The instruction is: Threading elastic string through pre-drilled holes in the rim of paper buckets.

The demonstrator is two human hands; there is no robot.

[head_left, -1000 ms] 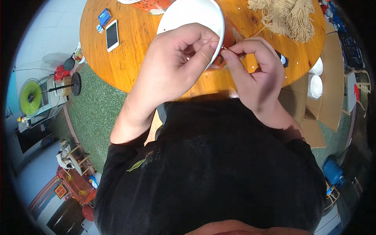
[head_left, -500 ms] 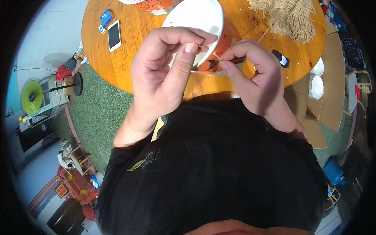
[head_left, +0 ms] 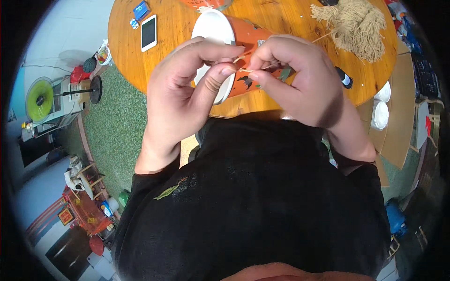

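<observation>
Yarn strand (head_left: pixel 243 70), thin and beige, runs between your two hands just in front of your chest, its short visible length lying roughly left to right, with one loose end poking up toward the cup. Your left hand (head_left: pixel 185 93) has thumb and forefinger pressed together on the left end; your right hand (head_left: pixel 295 84) pinches the other end between thumb and forefinger tips, the remaining fingers curled. The two pinches sit almost touching, so neither hand is clearly nearer; the strand lies straight between the fingertips, above the near edge of the worktop (head_left: pixel 173 47).

Directly behind your fingers lies an orange paper cup (head_left: pixel 253 37) on its side, its white round mouth or base (head_left: pixel 213 30) turned toward your left, its long axis pointing to your right; dark bat-like shapes and green leaf marks show on its wall below your fingers. You cannot tell whether the strand touches the cup.

Farther right on the round wooden worktop, a small dark bottle with a white cap (head_left: pixel 344 78) lies just beyond your right hand. Farther left, a white phone (head_left: pixel 149 32) lies flat, with a small blue packet (head_left: pixel 139 9) beside it. At the far right, a loose bundle of beige yarn (head_left: pixel 356 25) rests well apart from your hands.
</observation>
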